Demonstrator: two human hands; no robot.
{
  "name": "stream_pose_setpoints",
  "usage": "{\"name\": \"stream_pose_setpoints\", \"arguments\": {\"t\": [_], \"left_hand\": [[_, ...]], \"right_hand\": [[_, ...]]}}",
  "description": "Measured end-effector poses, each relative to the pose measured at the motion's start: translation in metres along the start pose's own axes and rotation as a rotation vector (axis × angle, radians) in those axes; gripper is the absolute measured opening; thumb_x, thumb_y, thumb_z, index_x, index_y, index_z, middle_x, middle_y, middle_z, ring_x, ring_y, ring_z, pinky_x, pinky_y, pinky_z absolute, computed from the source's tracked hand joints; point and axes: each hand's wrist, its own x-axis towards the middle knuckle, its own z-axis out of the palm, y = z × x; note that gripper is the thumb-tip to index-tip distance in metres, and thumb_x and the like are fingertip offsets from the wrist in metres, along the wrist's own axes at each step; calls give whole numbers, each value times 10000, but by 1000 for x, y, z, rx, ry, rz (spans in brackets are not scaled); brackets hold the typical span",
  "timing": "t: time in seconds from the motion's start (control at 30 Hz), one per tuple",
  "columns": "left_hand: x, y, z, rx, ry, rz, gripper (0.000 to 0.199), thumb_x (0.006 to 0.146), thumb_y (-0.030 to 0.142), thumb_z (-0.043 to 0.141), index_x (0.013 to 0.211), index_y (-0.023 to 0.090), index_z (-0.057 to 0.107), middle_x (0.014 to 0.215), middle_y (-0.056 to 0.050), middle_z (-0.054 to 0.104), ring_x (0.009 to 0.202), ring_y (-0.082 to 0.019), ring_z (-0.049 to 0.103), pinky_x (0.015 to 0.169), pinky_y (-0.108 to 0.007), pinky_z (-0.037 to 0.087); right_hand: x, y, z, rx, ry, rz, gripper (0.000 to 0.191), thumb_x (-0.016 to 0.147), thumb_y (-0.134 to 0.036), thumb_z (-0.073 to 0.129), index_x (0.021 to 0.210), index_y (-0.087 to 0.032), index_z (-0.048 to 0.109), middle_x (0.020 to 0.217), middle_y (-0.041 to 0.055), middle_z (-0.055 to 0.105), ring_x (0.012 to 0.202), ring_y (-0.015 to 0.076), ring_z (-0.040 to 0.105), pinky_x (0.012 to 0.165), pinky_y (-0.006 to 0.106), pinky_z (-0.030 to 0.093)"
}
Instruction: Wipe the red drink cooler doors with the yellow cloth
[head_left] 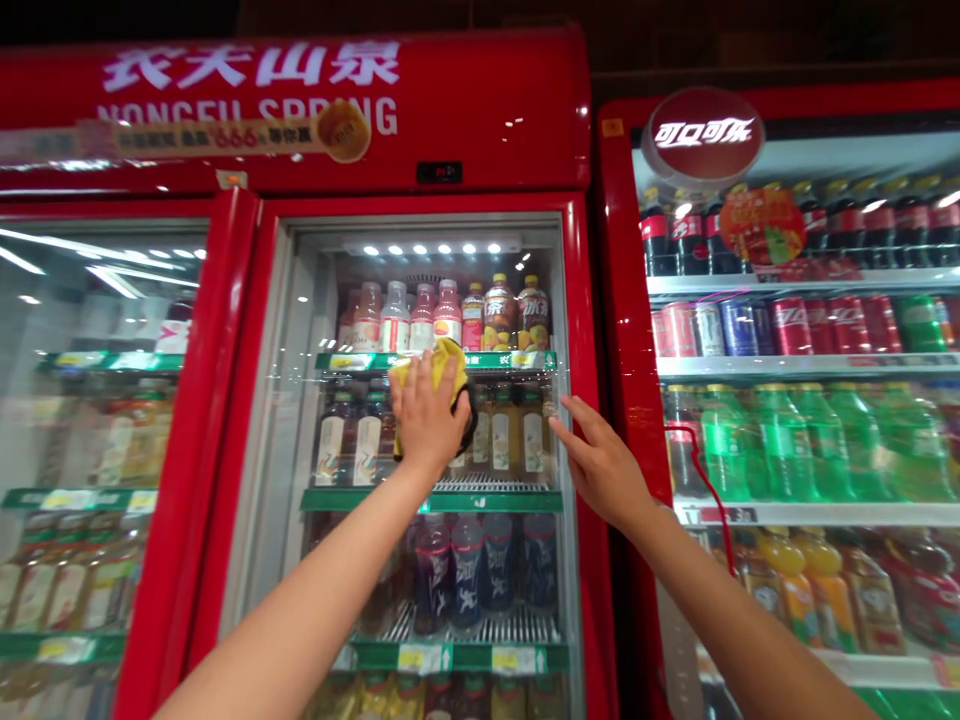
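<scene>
Fingers of your left hand (429, 412), slightly spread, hold yellow-and-black cloth (450, 353) against glass door (296, 300), well apart from red frame (581, 310). Your right hand (606, 475) is empty, fingers parted, near frame's right edge; contact unclear. Open glass above and left of cloth; your left forearm (337, 590) crosses below.

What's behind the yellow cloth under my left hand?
The glass door, with shelves beyond it. Dark bottles show left of the cloth and more labelled bottles right of it. Whatever stands directly behind the cloth and your left hand is covered.
</scene>
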Motion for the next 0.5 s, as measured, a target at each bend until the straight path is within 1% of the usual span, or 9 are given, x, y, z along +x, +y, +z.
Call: {"name": "stream_pose_setpoints", "arguments": {"t": [0.1,0.17,0.2,0.27,0.33,0.37,0.4,0.43,0.5], "left_hand": [[-29,15,-2,-35,-93,233,582,918,345,592,1484,276,473,1610,-115,389,1509,-303,321,1253,-587,158],[-31,20,-2,-55,-133,325,615,899,355,620,1489,284,461,1605,-98,402,1508,-280,326,1266,-552,142],[-25,15,-1,-57,-146,339,620,898,358,620,1492,284,457,1605,-91,405,1507,-271,329,1270,-538,141],[-7,-8,-3,-40,-150,279,604,915,361,590,1497,284,448,1610,-79,398,1505,-264,333,1271,-526,151],[4,-42,-8,9,-86,45,574,951,358,521,1511,268,430,1617,-87,382,1504,-285,332,1258,-563,172],[3,-58,-12,34,-53,-64,568,964,367,493,1517,257,421,1624,-99,366,1505,-299,328,1248,-585,187],[-4,-71,-16,59,-28,-136,563,973,370,474,1518,237,423,1628,-120,351,1505,-314,325,1237,-602,205],[-15,-79,-21,81,-21,-159,558,974,362,469,1512,217,433,1627,-142,346,1503,-327,326,1228,-608,221],[-45,-79,-29,101,-57,-73,562,966,331,493,1512,211,433,1631,-160,330,1515,-329,300,1230,-604,218]], "right_hand": [[-1,-3,7,-15,-22,-13,570,910,-19,436,1420,-248,545,1531,146,495,1470,258,397,1113,524,485],[7,-7,13,-8,-23,-6,596,910,-25,433,1456,-251,509,1529,146,498,1468,260,401,1121,533,477],[10,-9,17,-4,-22,-2,612,908,-31,436,1473,-258,490,1533,141,494,1467,263,404,1124,540,473],[15,-13,21,-4,-31,6,625,904,-46,450,1488,-267,474,1541,130,488,1467,273,403,1124,550,470],[13,-17,22,-25,-55,8,599,905,-60,468,1468,-261,501,1542,127,489,1469,285,399,1130,557,460],[10,-19,22,-48,-74,8,576,909,-68,475,1452,-257,521,1545,128,485,1472,292,394,1140,570,442],[7,-22,22,-79,-92,10,552,915,-77,482,1436,-253,538,1552,130,476,1474,302,388,1152,591,416],[5,-26,22,-112,-108,12,529,924,-89,488,1424,-250,549,1560,133,464,1476,313,384,1164,616,383],[3,-36,28,-166,-122,20,499,943,-115,497,1421,-248,552,1579,138,434,1479,327,375,1181,659,315]]}}
